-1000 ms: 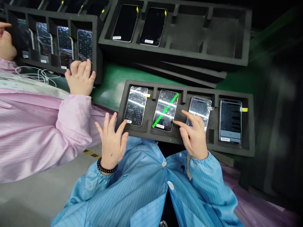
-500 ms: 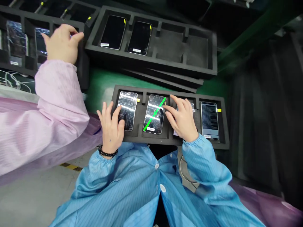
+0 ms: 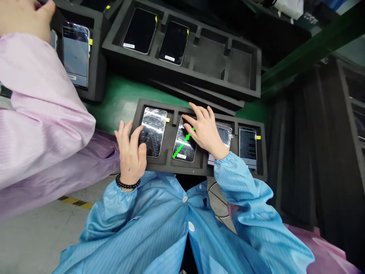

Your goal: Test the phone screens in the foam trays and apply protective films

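Before me a black foam tray (image 3: 168, 166) holds several smartphones in separate pockets. My left hand (image 3: 131, 154), with a dark beaded bracelet, is at the left edge of the leftmost phone (image 3: 154, 131), fingers apart. Over the upper part of the second phone (image 3: 182, 146) hovers or rests my right hand (image 3: 203, 127), its fingers spread; contact with the glass is hard to tell. A diagonal green stripe of blocks shows on that phone's screen, partly covered by the hand. The third phone (image 3: 224, 133) is partly hidden behind my right wrist. At the right end lies a phone with lines of text (image 3: 248, 146).
Behind stands a larger foam tray (image 3: 182, 72) with two dark phones (image 3: 139, 30) on its left side, above stacked trays. At left, a co-worker's pink sleeve (image 3: 42, 91) reaches over another tray beside a lit phone (image 3: 75, 55). A green beam (image 3: 310, 53) slants at right.
My right hand has moved left and up, from the second phone's right edge to its upper part. The co-worker's hand has shifted left, uncovering a lit phone. The view has shifted slightly.
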### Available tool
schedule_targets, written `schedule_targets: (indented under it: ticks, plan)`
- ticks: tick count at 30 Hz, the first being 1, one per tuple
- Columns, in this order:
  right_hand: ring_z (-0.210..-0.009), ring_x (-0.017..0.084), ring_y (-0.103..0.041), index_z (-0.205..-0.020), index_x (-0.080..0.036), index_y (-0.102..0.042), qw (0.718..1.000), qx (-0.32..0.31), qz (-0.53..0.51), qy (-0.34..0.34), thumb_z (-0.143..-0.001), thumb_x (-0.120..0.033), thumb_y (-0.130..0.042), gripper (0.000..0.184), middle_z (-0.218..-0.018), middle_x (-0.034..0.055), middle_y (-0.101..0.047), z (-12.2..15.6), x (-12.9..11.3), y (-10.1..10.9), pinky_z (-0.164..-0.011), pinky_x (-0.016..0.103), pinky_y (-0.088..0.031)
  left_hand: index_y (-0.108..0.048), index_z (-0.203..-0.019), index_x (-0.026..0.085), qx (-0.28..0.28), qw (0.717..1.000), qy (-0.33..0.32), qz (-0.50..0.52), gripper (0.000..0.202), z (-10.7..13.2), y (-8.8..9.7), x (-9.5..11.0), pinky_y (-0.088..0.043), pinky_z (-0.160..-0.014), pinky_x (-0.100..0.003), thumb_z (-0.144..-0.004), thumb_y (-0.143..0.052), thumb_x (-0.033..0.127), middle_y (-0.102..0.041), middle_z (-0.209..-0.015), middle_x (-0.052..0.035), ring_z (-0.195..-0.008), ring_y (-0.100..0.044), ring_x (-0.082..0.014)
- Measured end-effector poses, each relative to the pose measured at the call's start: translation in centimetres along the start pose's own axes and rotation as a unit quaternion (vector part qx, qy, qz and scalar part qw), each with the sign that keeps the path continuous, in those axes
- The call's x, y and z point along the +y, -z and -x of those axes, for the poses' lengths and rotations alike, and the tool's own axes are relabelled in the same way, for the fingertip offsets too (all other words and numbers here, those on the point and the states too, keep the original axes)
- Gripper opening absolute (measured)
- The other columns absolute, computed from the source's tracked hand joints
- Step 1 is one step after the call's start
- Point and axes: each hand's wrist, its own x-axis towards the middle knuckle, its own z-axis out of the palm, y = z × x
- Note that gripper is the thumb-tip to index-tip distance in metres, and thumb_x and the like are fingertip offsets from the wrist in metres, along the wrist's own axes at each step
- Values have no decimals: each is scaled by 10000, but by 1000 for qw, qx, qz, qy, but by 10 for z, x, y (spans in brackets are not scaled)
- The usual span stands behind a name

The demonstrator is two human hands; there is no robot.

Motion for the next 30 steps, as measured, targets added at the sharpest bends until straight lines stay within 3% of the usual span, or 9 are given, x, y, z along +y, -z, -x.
schedule_targets:
  ticks: [10, 30]
  plan:
    - [-1386, 303, -443, -1254, -232, -687, 1000, -6, 0, 6, -1044, -391, -383, 402, -1578, 116, -436, 34, -10, 7, -1211, 612, -249, -496, -1440, 178, -3, 1000, 2, -1, 560, 1, 2, 1, -86, -1299, -508, -1040, -240, 475, -360, -1586, -151, -1567, -169, -279]
    - [-1333, 276, -514, -1210, -217, -691, 1000, 13, -11, 4, -1011, -333, -491, 305, -1524, 122, -512, 108, -38, 12, -1208, 594, -282, -517, -1416, 137, -8, 1000, -3, 1, 592, 0, 2, 0, -118, -1301, -521, -1047, -234, 504, -375, -1573, -160, -1560, -189, -299]
